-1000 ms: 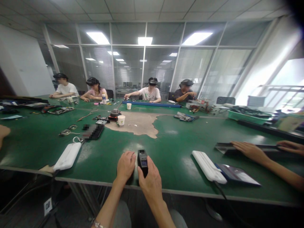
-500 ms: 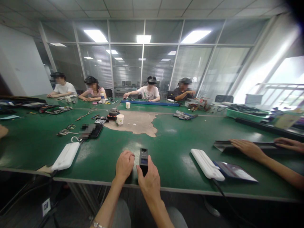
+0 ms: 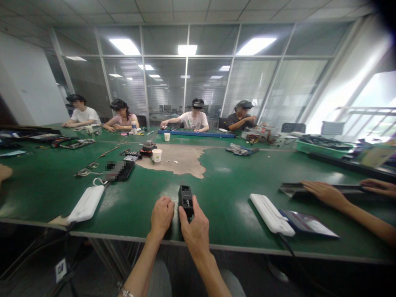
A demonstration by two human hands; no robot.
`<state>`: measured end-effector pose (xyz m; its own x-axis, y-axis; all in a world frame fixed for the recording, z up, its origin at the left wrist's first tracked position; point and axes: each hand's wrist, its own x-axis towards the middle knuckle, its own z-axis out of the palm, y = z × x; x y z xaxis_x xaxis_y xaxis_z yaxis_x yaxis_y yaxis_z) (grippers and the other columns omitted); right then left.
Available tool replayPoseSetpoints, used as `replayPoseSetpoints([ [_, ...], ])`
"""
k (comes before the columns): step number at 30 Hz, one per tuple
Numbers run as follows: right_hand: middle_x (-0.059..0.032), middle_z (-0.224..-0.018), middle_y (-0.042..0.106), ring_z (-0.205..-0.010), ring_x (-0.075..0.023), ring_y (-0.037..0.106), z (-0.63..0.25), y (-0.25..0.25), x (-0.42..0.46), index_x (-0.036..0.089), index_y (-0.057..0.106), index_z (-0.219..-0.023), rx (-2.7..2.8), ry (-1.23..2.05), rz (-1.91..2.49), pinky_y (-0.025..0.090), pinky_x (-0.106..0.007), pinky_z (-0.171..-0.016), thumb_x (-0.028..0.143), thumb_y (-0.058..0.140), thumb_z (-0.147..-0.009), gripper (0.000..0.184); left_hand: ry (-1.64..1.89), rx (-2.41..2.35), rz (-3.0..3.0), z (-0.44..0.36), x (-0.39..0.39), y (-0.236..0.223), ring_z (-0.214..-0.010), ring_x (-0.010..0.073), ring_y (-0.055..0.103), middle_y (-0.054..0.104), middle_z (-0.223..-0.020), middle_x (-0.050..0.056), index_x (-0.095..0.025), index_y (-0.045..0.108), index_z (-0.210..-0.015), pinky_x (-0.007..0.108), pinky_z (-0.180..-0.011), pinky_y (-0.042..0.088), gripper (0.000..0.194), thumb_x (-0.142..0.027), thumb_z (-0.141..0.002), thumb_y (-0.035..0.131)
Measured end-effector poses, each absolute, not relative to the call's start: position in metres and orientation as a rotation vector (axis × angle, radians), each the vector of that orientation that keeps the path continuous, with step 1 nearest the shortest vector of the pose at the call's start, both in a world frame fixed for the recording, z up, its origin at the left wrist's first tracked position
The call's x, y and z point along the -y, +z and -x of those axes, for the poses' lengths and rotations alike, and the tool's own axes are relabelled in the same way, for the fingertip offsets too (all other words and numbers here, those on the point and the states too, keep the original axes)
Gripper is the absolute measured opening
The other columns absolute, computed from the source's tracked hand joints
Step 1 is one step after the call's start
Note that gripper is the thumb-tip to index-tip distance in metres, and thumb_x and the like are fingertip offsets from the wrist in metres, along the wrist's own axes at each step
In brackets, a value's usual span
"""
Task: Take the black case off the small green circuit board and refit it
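My right hand [image 3: 195, 225] grips a black box-shaped device [image 3: 185, 197] between thumb and fingers, just above the green table's near edge. The device is tilted, and one face shows small openings and a pale patch inside; its lower end is hidden by my hand. To its left my left hand [image 3: 162, 215] rests on the table with curled fingers, close beside the device but apart from it. Nothing shows in that fist, though its palm is turned from view.
A white power bank [image 3: 86, 203] lies left and another white power bank [image 3: 272, 214] right, each with a cable. Beyond stand a paper cup [image 3: 156, 155] and glasses [image 3: 87, 169]. At right a co-worker's hand [image 3: 328, 194] rests on a dark metal strip. Several people sit opposite.
My right hand has turned and raised the black device slightly, so more of its face with openings shows. My left hand has barely moved.
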<state>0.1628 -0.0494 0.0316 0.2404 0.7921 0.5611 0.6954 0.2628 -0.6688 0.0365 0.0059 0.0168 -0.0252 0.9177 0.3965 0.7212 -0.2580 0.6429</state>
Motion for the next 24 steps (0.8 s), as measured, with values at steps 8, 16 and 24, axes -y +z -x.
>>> replayPoseSetpoints([
  [8, -0.0183, -0.131, 0.056, -0.120, -0.0285, 0.054, -0.208, 0.041, 0.047, 0.007, 0.046, -0.136, 1.374, 0.054, 1.522, 0.042, -0.042, -0.102, 0.048, 0.052, -0.086, 0.066, 1.188, -1.771, -1.996, -0.036, -0.008, 0.012, -0.080, 0.0147, 0.056, 0.062, -0.080, 0.003, -0.019, 0.060, -0.069, 0.025, -0.077, 0.040, 0.036, -0.023, -0.091, 0.031],
  [16, -0.0180, -0.131, 0.056, -0.121, -0.0283, 0.054, -0.227, 0.010, 0.042, 0.006, 0.047, -0.136, 1.419, 0.118, 1.632, 0.042, -0.041, -0.103, 0.047, 0.050, -0.086, 0.065, 1.186, -1.838, -2.016, -0.037, -0.008, 0.012, -0.082, 0.0159, 0.056, 0.061, -0.084, 0.004, -0.020, 0.059, -0.080, 0.026, -0.078, 0.040, 0.031, -0.029, -0.093, 0.033],
  [24, -0.0182, -0.134, 0.053, -0.123, -0.0279, 0.051, -0.226, -0.003, 0.042, 0.006, 0.042, -0.138, 1.471, 0.043, 1.571, 0.041, -0.043, -0.103, 0.045, 0.051, -0.087, 0.065, 1.167, -1.872, -1.983, -0.038, -0.007, 0.011, -0.079, 0.0147, 0.056, 0.059, -0.083, 0.003, -0.019, 0.056, -0.080, 0.025, -0.073, 0.040, 0.015, -0.027, -0.087, 0.046],
])
